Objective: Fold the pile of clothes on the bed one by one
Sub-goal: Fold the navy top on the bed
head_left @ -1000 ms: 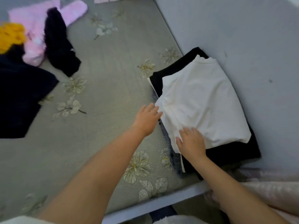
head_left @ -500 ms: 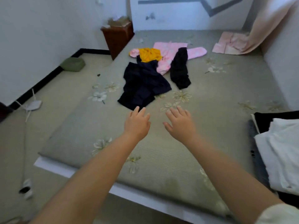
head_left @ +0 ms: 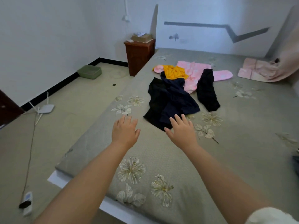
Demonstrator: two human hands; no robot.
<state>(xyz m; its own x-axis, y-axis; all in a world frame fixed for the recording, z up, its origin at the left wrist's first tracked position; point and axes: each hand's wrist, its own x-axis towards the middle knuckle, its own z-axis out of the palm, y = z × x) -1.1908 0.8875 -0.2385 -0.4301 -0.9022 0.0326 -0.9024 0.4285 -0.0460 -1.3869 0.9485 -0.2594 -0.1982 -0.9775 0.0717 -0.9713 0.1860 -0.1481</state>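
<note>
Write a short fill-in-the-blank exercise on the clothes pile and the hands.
1. The garment nearest the hands is navy; the one heaped on the pink garment behind it is ____.
2. Both the left hand and the right hand hold ____.
3. The brown cabinet stands on the bed's ____ side.

Missing words: yellow; nothing; left

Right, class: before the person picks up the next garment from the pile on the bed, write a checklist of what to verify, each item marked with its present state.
1. Left hand free: ok, open, holding nothing.
2. Right hand free: ok, open.
3. Dark navy garment nearest the hands: ok.
4. Garment lies clear of others: not ok, its far end overlaps the yellow garment and pink garment.
5. Bare bed in front for folding: ok.
6. Garment type: cannot tell.
</note>
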